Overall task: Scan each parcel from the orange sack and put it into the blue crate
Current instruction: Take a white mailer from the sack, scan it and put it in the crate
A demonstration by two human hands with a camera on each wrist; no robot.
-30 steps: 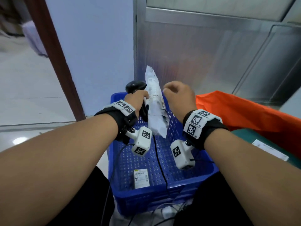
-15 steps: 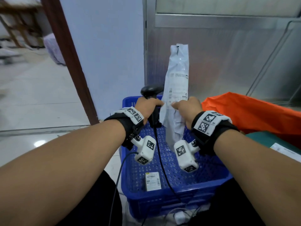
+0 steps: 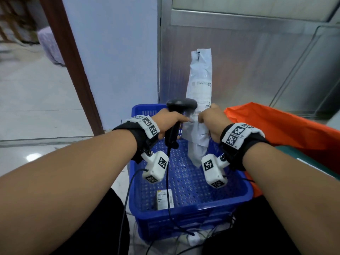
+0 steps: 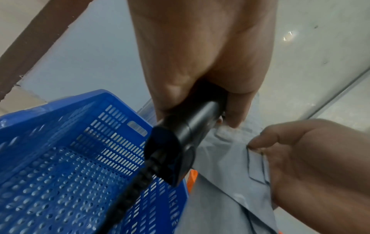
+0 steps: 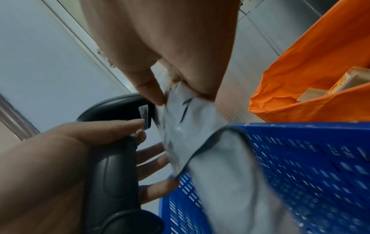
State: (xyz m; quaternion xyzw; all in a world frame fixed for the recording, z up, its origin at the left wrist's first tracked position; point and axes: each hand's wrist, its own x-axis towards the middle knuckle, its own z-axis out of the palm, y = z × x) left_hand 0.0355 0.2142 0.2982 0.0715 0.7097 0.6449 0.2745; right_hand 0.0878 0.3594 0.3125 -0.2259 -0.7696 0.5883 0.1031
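A long white plastic mailer parcel (image 3: pixel 200 85) stands upright over the blue crate (image 3: pixel 184 214). My right hand (image 3: pixel 211 122) pinches it near its middle, thumb and fingers on the film (image 5: pixel 186 120). My left hand (image 3: pixel 169 122) grips the handle of a black barcode scanner (image 3: pixel 181 104), whose head sits right against the parcel's label. In the left wrist view the scanner handle (image 4: pixel 180 142) and its cable run down over the crate (image 4: pixel 60 158). The orange sack (image 3: pixel 279 129) lies to the right, with cardboard boxes (image 5: pixel 340 83) inside it.
A small labelled box (image 3: pixel 164 199) lies on the crate floor near its front wall. The scanner cable (image 3: pixel 168 190) hangs through the crate and joins other cables on the floor. A metal panel wall stands behind, a doorway with a brown frame (image 3: pixel 73 61) to the left.
The parcel has turned from edge-on to upright with its label facing me, and has risen. The scanner head has closed in on the label. Both hands have lifted slightly over the crate.
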